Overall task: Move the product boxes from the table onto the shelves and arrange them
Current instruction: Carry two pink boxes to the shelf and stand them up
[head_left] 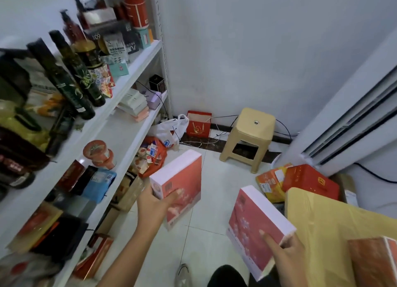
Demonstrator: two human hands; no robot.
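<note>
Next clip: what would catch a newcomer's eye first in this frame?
Two pink-and-white boxes in mid-air: the left hand holds a pink box near the white shelves, and the right hand grips a second pink box beside the yellow table. Then the dark bottles crowding the upper shelf at left, and a beige stool by the far wall.

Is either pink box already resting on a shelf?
No: the left hand grips the left pink box and the right hand grips the right pink box, both in the air beside the white shelves.
</note>
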